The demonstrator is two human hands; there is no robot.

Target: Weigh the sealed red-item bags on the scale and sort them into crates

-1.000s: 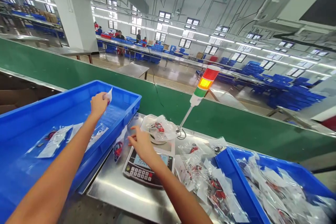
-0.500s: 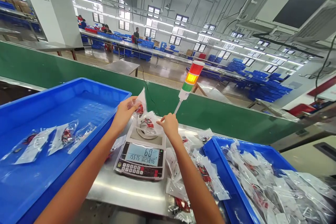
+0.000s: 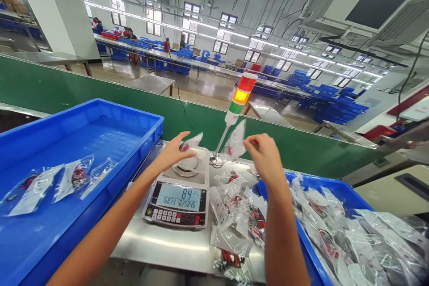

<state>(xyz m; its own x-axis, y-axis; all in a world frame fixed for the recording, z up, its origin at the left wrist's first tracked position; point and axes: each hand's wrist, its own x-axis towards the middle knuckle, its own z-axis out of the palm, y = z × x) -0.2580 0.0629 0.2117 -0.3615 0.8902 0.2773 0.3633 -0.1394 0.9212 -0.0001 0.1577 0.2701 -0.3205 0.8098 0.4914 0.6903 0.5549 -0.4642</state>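
Observation:
Over the scale plate (image 3: 183, 170) my left hand (image 3: 172, 154) has its thumb and fingertips spread apart. A small clear-and-white plastic bag (image 3: 191, 144) with something red inside is tilted between them; I cannot tell whether the fingers touch it. My right hand (image 3: 266, 156), right of the scale, pinches another small plastic bag (image 3: 236, 140), which hangs blurred in front of the signal light's pole. The digital scale (image 3: 177, 205) between my forearms shows 89 on its display.
Left stands a blue tray (image 3: 134, 143) with several bagged items. More bags (image 3: 234, 205) lie heaped right of the scale, beside a blue bin (image 3: 298, 237) full of them. A signal light (image 3: 241, 96) glows amber before a green partition (image 3: 301, 143).
My right hand has lifted a bag off the scale and moved it right. My left hand has lowered to the plate, its fingers parting around its bag. The display went from 60 to 89.

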